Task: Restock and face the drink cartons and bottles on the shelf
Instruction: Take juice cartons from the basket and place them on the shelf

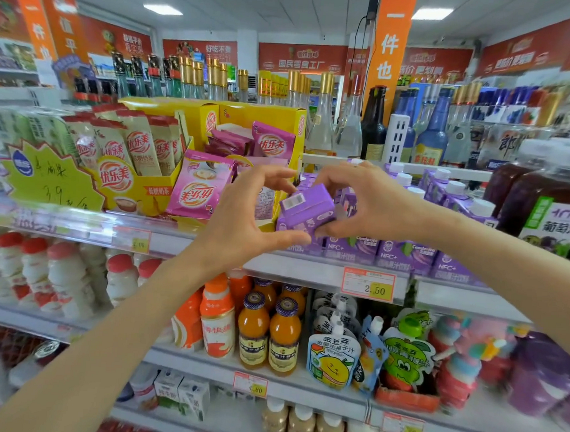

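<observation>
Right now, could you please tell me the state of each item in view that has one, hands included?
purple carton, tilted, held between both hands.
left hand, thumb under the carton, fingers over it.
right hand, fingers curled round the carton's right end.
row of purple cartons, upright, fronts out, white caps on.
yellow display box, open-topped, sachets standing inside.
pink sachet, leaning, print upside down.
orange juice bottles, upright, capped.
</observation>
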### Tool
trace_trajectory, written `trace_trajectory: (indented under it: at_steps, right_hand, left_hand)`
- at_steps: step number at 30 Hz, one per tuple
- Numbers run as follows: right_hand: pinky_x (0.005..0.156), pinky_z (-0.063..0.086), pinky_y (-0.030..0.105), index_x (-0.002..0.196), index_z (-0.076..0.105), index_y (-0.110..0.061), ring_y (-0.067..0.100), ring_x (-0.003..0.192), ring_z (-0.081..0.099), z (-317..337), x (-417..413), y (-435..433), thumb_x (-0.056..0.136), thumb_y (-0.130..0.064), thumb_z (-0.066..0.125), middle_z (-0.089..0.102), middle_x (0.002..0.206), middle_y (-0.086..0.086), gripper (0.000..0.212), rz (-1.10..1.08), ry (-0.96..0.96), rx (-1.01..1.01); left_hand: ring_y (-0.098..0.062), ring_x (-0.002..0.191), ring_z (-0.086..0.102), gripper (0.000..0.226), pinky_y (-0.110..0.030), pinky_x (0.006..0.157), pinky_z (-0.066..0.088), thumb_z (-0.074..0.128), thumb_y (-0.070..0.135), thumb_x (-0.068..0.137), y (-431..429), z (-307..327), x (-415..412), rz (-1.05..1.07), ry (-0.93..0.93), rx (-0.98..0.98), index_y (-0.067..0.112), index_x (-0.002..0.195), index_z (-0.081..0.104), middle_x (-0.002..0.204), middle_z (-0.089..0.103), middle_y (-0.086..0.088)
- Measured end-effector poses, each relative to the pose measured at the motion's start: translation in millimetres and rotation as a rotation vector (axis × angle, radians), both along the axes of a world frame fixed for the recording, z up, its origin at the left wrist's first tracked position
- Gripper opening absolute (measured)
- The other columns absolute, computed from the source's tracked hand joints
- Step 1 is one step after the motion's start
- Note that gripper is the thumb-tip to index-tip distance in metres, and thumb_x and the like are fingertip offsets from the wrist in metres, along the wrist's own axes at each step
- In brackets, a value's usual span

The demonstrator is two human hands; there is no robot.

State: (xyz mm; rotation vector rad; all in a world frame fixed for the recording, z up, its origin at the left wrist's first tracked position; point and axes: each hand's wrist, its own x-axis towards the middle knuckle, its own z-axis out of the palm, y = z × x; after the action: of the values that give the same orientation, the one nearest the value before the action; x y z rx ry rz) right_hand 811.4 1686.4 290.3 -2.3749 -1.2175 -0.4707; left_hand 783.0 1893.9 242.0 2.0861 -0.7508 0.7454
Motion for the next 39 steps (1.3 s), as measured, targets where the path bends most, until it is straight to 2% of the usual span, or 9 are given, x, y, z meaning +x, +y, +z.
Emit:
trace_trajectory:
  at_steps: [4,12,16,21,24,27,30,35,39]
  right_hand:
    - [0.073,0.045,0.018,0.098,0.055,-0.008,0.001,0.081,0.059,0,-2,-5,0.068,-0.008,0.081,0.063,0.089,-0.005,0.040,-0.005,0.183,0.095]
    - [0.075,0.047,0.026,0.097,0.048,-0.012,0.020,0.086,0.061,5,5,-11,0.071,-0.006,0.080,0.062,0.091,0.002,0.041,-0.040,0.299,0.153]
    - [0.078,0.048,0.023,0.096,0.055,-0.015,0.020,0.090,0.063,11,8,-9,0.075,-0.011,0.077,0.067,0.094,0.007,0.030,-0.015,0.320,0.184]
    - [0.061,0.038,0.012,0.115,0.068,-0.014,0.002,0.064,0.052,31,24,-3,0.084,-0.022,0.070,0.068,0.090,0.006,0.032,-0.114,0.349,0.156]
    - [0.057,0.031,0.016,0.107,0.072,-0.009,0.009,0.065,0.043,43,44,4,0.083,-0.029,0.070,0.060,0.085,0.015,0.031,-0.232,0.382,0.138]
    - [0.072,0.036,0.021,0.088,0.072,-0.005,0.011,0.072,0.046,53,64,12,0.083,-0.034,0.070,0.065,0.096,0.014,0.030,-0.329,0.468,0.089]
    - [0.059,0.039,0.016,0.080,0.061,-0.009,0.011,0.059,0.037,61,80,18,0.086,-0.032,0.067,0.047,0.066,0.006,0.025,-0.371,0.549,0.014]
    - [0.063,0.042,0.022,0.085,0.062,-0.012,0.012,0.059,0.044,67,99,21,0.092,-0.028,0.061,0.052,0.060,-0.003,0.018,-0.372,0.660,-0.037]
    - [0.074,0.045,0.028,0.095,0.066,-0.006,0.020,0.077,0.052,71,108,21,0.090,-0.032,0.063,0.062,0.087,0.005,0.027,-0.381,0.549,-0.161]
  left_hand:
    - [0.000,0.109,0.050,0.077,-0.009,0.092,0.033,0.068,0.061,0.060,2,-5,0,0.025,-0.001,0.016,0.022,0.123,0.047,0.115,0.057,0.009]
    - [0.003,0.105,0.049,0.059,-0.018,0.093,0.037,0.074,0.051,0.065,2,-5,-3,0.085,-0.004,0.044,0.027,0.113,0.050,0.106,0.054,0.024]
    - [-0.003,0.103,0.049,0.051,-0.016,0.089,0.035,0.074,0.039,0.071,6,-7,0,0.142,-0.002,0.065,0.018,0.112,0.055,0.107,0.057,0.009]
    - [-0.007,0.101,0.052,0.040,-0.008,0.083,0.035,0.074,0.023,0.078,13,-8,6,0.224,0.030,0.030,0.015,0.113,0.056,0.109,0.057,0.005]
    - [-0.010,0.098,0.054,0.035,-0.009,0.079,0.037,0.073,0.024,0.079,15,-7,11,0.265,0.036,0.040,0.015,0.109,0.057,0.104,0.058,0.007]
    - [-0.012,0.096,0.054,0.028,-0.011,0.078,0.037,0.073,0.021,0.080,16,-8,15,0.268,0.039,0.068,0.014,0.103,0.060,0.099,0.057,0.008]
    - [-0.013,0.097,0.054,0.025,-0.018,0.080,0.040,0.072,0.022,0.080,16,-10,18,0.257,0.039,0.094,0.014,0.101,0.061,0.102,0.060,0.005]
    - [-0.010,0.098,0.053,0.024,-0.011,0.079,0.037,0.071,0.024,0.081,17,-11,19,0.252,0.037,0.098,0.016,0.101,0.062,0.103,0.059,0.005]
    - [-0.010,0.097,0.051,0.022,-0.012,0.079,0.036,0.071,0.024,0.081,17,-10,22,0.248,0.012,0.135,0.016,0.100,0.062,0.101,0.058,0.005]
